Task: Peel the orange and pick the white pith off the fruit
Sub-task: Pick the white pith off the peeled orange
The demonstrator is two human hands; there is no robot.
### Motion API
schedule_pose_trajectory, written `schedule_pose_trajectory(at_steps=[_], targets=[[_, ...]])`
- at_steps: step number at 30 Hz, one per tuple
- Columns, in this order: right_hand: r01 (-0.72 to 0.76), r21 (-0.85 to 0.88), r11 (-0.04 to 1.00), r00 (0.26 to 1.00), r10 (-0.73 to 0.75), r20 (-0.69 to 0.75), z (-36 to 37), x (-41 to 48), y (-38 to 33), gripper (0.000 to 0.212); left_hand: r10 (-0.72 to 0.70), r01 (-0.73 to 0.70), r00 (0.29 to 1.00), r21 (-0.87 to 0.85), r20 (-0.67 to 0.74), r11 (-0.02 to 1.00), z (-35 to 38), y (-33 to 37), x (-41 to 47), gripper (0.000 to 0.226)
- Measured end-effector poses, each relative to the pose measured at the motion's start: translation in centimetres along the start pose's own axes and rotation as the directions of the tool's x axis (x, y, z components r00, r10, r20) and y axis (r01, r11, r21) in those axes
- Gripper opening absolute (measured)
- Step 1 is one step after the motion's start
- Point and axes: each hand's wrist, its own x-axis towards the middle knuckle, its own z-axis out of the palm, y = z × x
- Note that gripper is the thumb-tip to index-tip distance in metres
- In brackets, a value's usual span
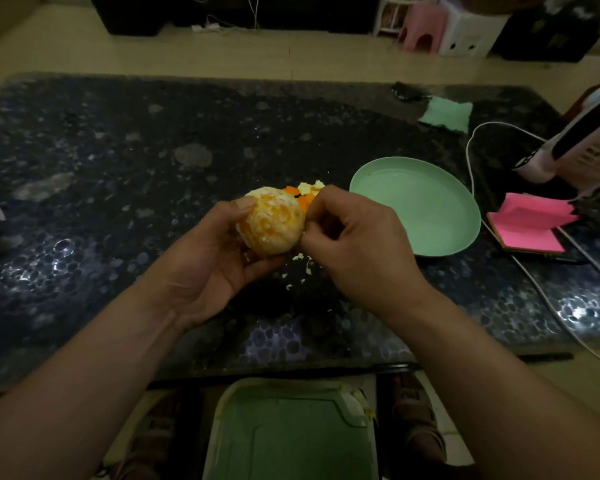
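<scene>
Nearest the person, below the table edge, sits a pale green plastic bin with a white rim [291, 434]. Above it, both forearms reach over the dark, glossy, pebble-patterned table [118, 174]. The left hand [215, 258] cradles the peeled, round orange fruit [269, 225] just above the tabletop, with the thumb on its upper left and the fingers curled beneath. The right hand [357, 244] has its fingers curled, and thumb and forefinger pinch at the fruit's right flank, seemingly on a shred of the white pith [286, 204] that patches the surface. The shred itself is too small to make out. The bare fruit is likely light, soft and wet with juice, so it would bruise or burst under a hard squeeze. It is best held loosely in the palm, as it is now, while the pith is nipped at a loose edge and drawn off. Small pale pith scraps [297, 258] lie on the table under the hands. Orange peel pieces [305, 194] lie just behind the fruit. To the right rests a round mint-green plate [465, 237]. Beyond it are a pink pad of sticky notes [527, 226], a white cable [470, 143] and, farthest, a green cloth [447, 114].
</scene>
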Motion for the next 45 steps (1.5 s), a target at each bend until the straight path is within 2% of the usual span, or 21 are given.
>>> schedule_pose_trajectory(at_steps=[3,10,14,16,19,22,24,27,32,39,45], targets=[[-0.037,0.076,0.996,0.999,0.036,0.01,-0.1,0.2,0.4,0.01,-0.033,0.035,0.999,-0.042,0.043,0.998,0.2,0.3,-0.3,0.05],[-0.156,-0.031,0.987,0.981,0.158,0.113,0.1,0.4,1.0,0.011,-0.156,0.162,0.986,-0.154,0.051,0.975,0.6,0.5,-0.9,0.063],[-0.184,-0.166,0.969,0.962,0.212,0.174,0.2,0.7,0.9,0.034,-0.173,0.178,0.984,-0.146,0.047,0.973,0.6,0.2,-0.7,0.065],[-0.163,-0.261,0.952,0.951,0.222,0.217,0.2,0.7,0.9,0.028,-0.177,0.18,0.984,-0.145,0.032,0.973,0.4,0.2,-0.5,0.066],[-0.205,-0.189,0.96,0.939,0.247,0.237,0.0,0.6,1.0,0.013,-0.193,0.191,0.981,-0.141,0.006,0.971,0.3,0.0,-0.3,0.067],[-0.115,-0.051,0.992,0.976,0.123,0.179,-0.1,0.4,0.8,0.003,-0.199,0.193,0.979,-0.125,-0.038,0.973,0.4,-0.1,0.0,0.066],[-0.042,0.029,0.999,0.989,0.037,0.142,-0.2,0.2,0.4,0.006,-0.203,0.197,0.978,-0.107,-0.051,0.975,0.3,-0.2,0.1,0.063],[-0.012,0.087,0.996,0.991,0.0,0.137,-0.3,0.1,0.1,0.01,-0.228,0.223,0.972,-0.087,-0.058,0.971,0.1,-0.3,0.2,0.069],[0.08,0.009,0.997,0.991,-0.08,0.111,-0.3,0.0,0.3,0.008,-0.256,0.251,0.964,-0.065,-0.073,0.966,0.3,-0.2,0.0,0.074],[0.178,-0.156,0.972,0.98,-0.161,0.114,-0.1,-0.1,0.2,0.006,-0.257,0.255,0.96,-0.028,-0.114,0.966,0.3,-0.3,0.0,0.068],[0.224,-0.196,0.955,0.971,-0.201,0.133,0.1,-0.1,0.3,0.007,-0.259,0.261,0.956,-0.004,-0.138,0.965,0.5,-0.2,0.0,0.062]])
